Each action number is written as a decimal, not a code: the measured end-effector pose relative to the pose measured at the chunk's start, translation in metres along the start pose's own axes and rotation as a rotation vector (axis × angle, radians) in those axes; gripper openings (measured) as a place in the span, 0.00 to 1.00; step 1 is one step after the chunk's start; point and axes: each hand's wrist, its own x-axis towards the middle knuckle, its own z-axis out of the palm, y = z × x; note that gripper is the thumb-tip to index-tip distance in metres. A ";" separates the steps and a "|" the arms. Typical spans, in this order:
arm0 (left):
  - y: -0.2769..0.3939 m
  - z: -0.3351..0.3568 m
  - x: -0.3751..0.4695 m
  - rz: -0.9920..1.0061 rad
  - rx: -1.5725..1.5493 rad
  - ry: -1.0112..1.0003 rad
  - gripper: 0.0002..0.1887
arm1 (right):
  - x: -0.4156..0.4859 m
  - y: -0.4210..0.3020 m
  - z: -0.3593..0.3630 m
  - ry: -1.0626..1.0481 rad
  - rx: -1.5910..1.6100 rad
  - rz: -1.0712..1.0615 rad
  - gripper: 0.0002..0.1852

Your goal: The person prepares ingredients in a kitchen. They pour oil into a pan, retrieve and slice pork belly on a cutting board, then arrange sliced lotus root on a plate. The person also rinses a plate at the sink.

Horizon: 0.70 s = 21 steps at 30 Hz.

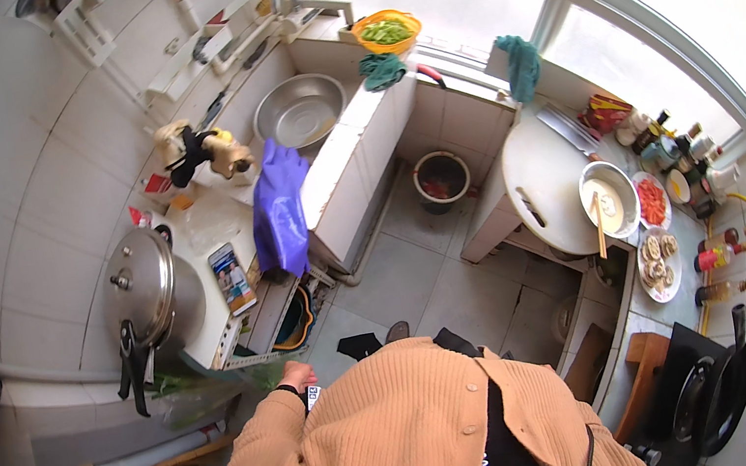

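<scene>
My left hand hangs at my left side beside the tan sleeve, with its fingers partly hidden. Whether it holds anything does not show. Near it are a bag of green vegetables and the low counter bearing a phone with a lit screen. A steel pressure cooker stands left of the phone. Purple rubber gloves drape over the counter's edge by the sink. My right hand is out of view. Before me on the right, a round white cutting board carries a steel bowl of pale batter with chopsticks in it.
A cleaver lies at the board's back edge. Plates of red slices and sliced mushrooms sit beside several bottles. A bucket stands on the floor. The sink holds a steel basin. A black wok is at right.
</scene>
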 end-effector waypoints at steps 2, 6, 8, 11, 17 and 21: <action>0.040 0.017 -0.013 0.090 0.123 -0.087 0.10 | -0.010 0.004 0.010 0.010 0.076 0.059 0.19; 0.114 0.061 -0.032 0.322 0.208 -0.331 0.12 | -0.038 -0.008 0.013 0.093 0.149 0.076 0.17; 0.148 0.073 -0.023 0.409 0.343 -0.409 0.14 | -0.038 -0.019 0.018 0.090 0.273 0.050 0.17; 0.185 0.091 0.015 0.499 0.512 -0.443 0.15 | -0.029 -0.019 0.019 0.099 0.436 0.135 0.18; 0.241 0.147 0.110 0.777 0.952 -0.459 0.16 | -0.035 0.024 0.028 0.247 0.912 0.281 0.11; 0.285 0.202 0.102 0.835 1.061 -0.515 0.17 | -0.063 0.047 0.049 0.384 1.051 0.396 0.08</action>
